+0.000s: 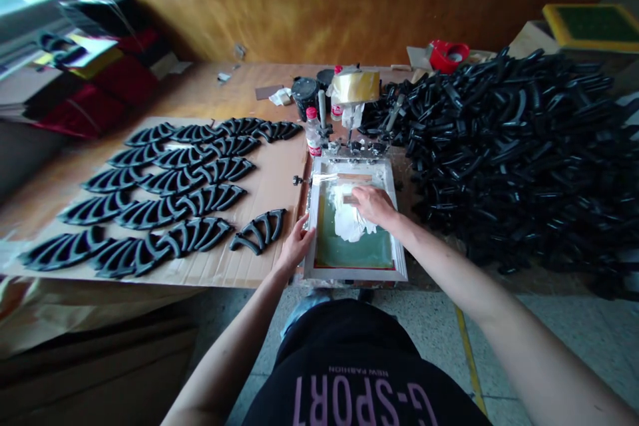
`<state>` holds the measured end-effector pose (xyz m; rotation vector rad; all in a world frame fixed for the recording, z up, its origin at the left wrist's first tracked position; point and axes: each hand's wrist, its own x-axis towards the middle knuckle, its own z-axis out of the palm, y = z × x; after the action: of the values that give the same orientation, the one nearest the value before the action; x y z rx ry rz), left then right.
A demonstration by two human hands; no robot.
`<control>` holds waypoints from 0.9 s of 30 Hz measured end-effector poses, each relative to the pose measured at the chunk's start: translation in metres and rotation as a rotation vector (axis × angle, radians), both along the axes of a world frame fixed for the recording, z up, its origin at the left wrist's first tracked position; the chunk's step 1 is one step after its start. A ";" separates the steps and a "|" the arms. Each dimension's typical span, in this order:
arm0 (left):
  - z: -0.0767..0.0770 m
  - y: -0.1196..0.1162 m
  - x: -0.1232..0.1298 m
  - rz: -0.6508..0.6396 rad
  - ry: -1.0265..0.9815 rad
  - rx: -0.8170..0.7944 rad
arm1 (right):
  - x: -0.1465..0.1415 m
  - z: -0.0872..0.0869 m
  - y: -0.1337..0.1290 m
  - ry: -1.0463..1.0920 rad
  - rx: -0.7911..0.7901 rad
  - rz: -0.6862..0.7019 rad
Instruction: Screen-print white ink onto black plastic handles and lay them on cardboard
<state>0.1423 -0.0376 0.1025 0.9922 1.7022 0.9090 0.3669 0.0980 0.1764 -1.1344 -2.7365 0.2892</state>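
A silver-edged printing screen [319,273] lies flat in front of me, its mesh green with a patch of white ink [348,225] spread over the middle. My right hand [373,205] is closed around a small squeegee [351,200] on the white ink; its lower edge is hidden in the ink. At the screen's left edge, my left hand [298,244] grips the frame, fingers along its side. Another wooden strip [354,177] rests across the far part of the screen. Close to my left hand, a black curved, ribbed part [258,231] lies on the cardboard [277,196].
Rows of black ribbed parts [164,210] cover the cardboard on the left. A large heap of black parts [504,160] fills the right side. Behind the screen stand a clamp [357,146], a red-capped bottle [313,133], dark tubs [304,96] and a tape roll [355,88].
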 end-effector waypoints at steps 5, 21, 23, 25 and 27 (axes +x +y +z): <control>-0.002 -0.001 0.000 0.029 -0.012 -0.002 | 0.037 0.001 -0.029 -0.055 0.000 0.367; 0.042 -0.001 0.001 0.028 -0.163 -0.010 | 0.012 0.023 0.001 0.184 -0.031 -0.007; 0.064 -0.001 -0.001 0.044 -0.168 0.028 | 0.012 0.040 0.031 0.203 -0.009 -0.117; 0.092 0.004 -0.001 0.078 -0.197 0.074 | 0.027 0.053 0.057 0.239 0.010 -0.221; 0.122 0.015 0.002 0.123 -0.248 0.154 | 0.056 0.058 0.075 0.330 0.021 -0.358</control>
<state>0.1444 -0.0231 0.2242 0.8413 1.5126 1.2071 0.4226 0.1729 0.2346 -1.3991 -2.2026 0.3587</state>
